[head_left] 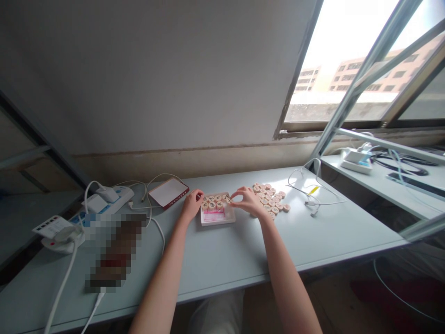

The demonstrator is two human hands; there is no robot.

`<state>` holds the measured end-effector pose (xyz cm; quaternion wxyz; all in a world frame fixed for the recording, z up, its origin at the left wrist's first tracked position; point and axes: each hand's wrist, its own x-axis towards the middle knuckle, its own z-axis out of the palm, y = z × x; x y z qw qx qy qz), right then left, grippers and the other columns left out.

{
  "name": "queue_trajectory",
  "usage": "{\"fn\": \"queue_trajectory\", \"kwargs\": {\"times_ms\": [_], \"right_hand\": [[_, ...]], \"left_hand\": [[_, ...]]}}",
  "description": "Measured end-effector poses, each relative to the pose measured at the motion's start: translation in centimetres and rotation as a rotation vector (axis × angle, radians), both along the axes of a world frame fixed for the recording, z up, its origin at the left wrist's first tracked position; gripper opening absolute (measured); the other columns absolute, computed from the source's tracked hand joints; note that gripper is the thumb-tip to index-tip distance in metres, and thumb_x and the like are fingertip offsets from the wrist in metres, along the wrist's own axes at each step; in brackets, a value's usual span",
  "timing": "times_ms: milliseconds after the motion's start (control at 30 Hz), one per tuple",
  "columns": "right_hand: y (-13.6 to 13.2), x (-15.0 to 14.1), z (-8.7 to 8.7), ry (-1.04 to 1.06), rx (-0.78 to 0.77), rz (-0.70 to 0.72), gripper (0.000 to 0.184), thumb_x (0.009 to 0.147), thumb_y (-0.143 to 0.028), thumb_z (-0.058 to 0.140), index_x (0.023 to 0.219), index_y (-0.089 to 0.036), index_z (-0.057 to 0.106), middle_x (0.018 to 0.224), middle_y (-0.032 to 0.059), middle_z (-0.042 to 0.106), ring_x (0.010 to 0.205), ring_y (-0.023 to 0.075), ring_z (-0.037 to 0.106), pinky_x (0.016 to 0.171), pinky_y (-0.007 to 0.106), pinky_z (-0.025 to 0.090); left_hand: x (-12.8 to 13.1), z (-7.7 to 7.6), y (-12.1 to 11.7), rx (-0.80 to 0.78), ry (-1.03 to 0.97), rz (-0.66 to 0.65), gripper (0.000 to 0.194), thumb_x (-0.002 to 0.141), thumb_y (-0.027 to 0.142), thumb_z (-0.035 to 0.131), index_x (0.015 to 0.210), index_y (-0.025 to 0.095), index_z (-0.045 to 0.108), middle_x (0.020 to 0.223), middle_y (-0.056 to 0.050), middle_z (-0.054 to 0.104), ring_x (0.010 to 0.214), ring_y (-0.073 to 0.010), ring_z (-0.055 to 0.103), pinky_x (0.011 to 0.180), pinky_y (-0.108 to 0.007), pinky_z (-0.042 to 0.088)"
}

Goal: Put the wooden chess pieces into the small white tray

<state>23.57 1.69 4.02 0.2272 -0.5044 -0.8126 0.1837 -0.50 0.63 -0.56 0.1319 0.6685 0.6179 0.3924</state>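
A shallow white box (218, 223) lies on the desk, with round wooden Chinese chess pieces (211, 199) in its back part, faces up with dark characters. A pink-printed paper or bag (214, 215) shows in the front part. At the box's back left corner, my left hand (192, 204) is closed, its fingertips against the edge beside a piece. My right hand (246, 200) pinches one chess piece (230, 201) between thumb and forefinger over the box's right side. More chess pieces (269, 199) lie loose in a cluster right of that hand, partly hidden by it.
A dark red box lid (168, 192) rests at the back left. Power strips (107, 202) with plugs and cables line the left side, near a pixelated object (116, 250). White cables (313, 202) lie at the right. Metal frame posts (333, 116) stand by the window.
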Motion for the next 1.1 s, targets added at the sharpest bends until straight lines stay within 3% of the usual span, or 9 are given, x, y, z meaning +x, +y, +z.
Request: {"fn": "queue_trajectory", "kwargs": {"times_ms": [200, 600, 867, 1100], "right_hand": [[-0.7, -1.4, -0.5, -0.151, 0.128, -0.069, 0.023, 0.066, -0.045, 0.063, 0.082, -0.028, 0.063, 0.095, 0.0031, 0.051, 0.091, 0.0220, 0.041, 0.073, 0.033, 0.027], [-1.0, -1.9, -0.1, -0.213, 0.254, -0.096, 0.019, 0.079, -0.042, 0.050, 0.087, -0.031, 0.063, 0.097, 0.0032, 0.053, 0.088, 0.0213, 0.042, 0.073, 0.033, 0.024], [-0.8, -1.6, -0.4, -0.204, 0.224, -0.079, 0.021, 0.078, -0.043, 0.051, 0.084, -0.028, 0.064, 0.092, 0.0028, 0.058, 0.086, 0.0204, 0.044, 0.073, 0.033, 0.023], [-0.8, -1.7, -0.1, -0.138, 0.185, -0.060, 0.033, 0.077, -0.054, 0.047, 0.083, -0.027, 0.064, 0.090, 0.0026, 0.058, 0.087, 0.0204, 0.046, 0.075, 0.033, 0.025]], "left_hand": [[0.0, -0.1, 0.0, -0.001, 0.002, -0.001, 0.013, 0.076, 0.022, 0.045, 0.077, 0.017, 0.056, 0.078, -0.003, 0.061, 0.065, -0.0126, 0.054, 0.065, -0.026, 0.043], [0.2, 0.2, -0.2, -0.003, -0.009, 0.001, 0.012, 0.076, 0.022, 0.046, 0.077, 0.016, 0.057, 0.078, -0.003, 0.061, 0.065, -0.0128, 0.054, 0.064, -0.025, 0.043], [0.0, 0.1, -0.1, -0.001, -0.006, -0.008, 0.011, 0.076, 0.021, 0.046, 0.076, 0.016, 0.056, 0.078, -0.003, 0.061, 0.067, -0.0127, 0.054, 0.065, -0.025, 0.043], [0.0, 0.2, -0.2, -0.009, 0.002, 0.000, 0.011, 0.075, 0.020, 0.046, 0.077, 0.016, 0.056, 0.079, -0.003, 0.061, 0.068, -0.0134, 0.054, 0.065, -0.026, 0.043]]}}
